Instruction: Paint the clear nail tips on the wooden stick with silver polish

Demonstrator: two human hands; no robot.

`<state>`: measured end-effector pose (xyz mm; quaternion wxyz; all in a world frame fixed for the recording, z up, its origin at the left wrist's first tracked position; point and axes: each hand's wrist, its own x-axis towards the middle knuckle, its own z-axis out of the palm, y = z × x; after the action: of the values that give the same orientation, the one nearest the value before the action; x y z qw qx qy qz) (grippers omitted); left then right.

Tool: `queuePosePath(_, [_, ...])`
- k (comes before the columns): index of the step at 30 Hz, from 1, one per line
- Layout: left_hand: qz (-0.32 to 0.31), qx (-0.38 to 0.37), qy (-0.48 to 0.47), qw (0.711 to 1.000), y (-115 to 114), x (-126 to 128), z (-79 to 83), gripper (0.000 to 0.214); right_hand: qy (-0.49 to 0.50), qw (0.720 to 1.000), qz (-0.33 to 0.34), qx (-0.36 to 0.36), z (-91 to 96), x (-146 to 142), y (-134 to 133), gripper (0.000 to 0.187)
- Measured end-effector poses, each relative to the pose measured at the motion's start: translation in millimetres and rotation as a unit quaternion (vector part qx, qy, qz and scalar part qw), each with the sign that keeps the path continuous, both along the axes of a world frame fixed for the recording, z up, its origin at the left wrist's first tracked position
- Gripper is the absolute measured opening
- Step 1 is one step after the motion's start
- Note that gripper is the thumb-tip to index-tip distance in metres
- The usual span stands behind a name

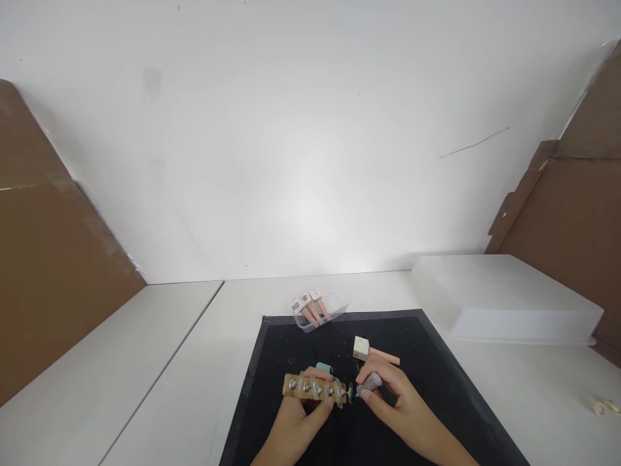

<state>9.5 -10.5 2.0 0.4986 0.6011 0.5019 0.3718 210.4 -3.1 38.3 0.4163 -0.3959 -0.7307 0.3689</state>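
The tan, rectangular, seemingly wooden bar (312, 390) is being held over the smooth black mat (412, 330) on the tabletop (184, 362), its long axis running left to right, dipping slightly rightward. The left hand (301, 422) is clamping it, the nearer grip; the right hand (398, 398), just off the bar's right end, is pinching a matte grey cylinder (371, 382) that is pointing towards it. Glossy clear strips (338, 395) are crossing the bar among rounded, shiny metal studs (292, 384).

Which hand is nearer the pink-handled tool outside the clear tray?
Right. The right hand is just in front of the pink-handled tool; the left hand is farther off, leftward.
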Motion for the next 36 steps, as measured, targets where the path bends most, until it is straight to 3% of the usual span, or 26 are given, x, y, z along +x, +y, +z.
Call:
queuePosePath(10, [0.003, -0.005, -0.015, 1.0, -3, 3, 2.6, 0.029, -0.003, 1.0, 0.008, -0.012, -1.5, 0, -1, 0.008])
queuePosePath(21, [-0.024, 0.03, 0.004, 0.999, -6, 2, 4.8, 0.025, -0.003, 0.999, -0.037, -0.008, -10.9, 1, 4, 0.008])
queuePosePath(27, [0.011, 0.046, 0.012, 0.999, -6, 1, 9.3, 0.023, 0.027, 0.996, -0.082, -0.002, -19.0, 4, 8, 0.011])
queuePosePath(36, [0.045, 0.07, 0.006, 0.997, -3, 2, 14.0, 0.023, -0.001, 1.0, -0.004, 0.015, -5.9, 3, -4, 0.008])
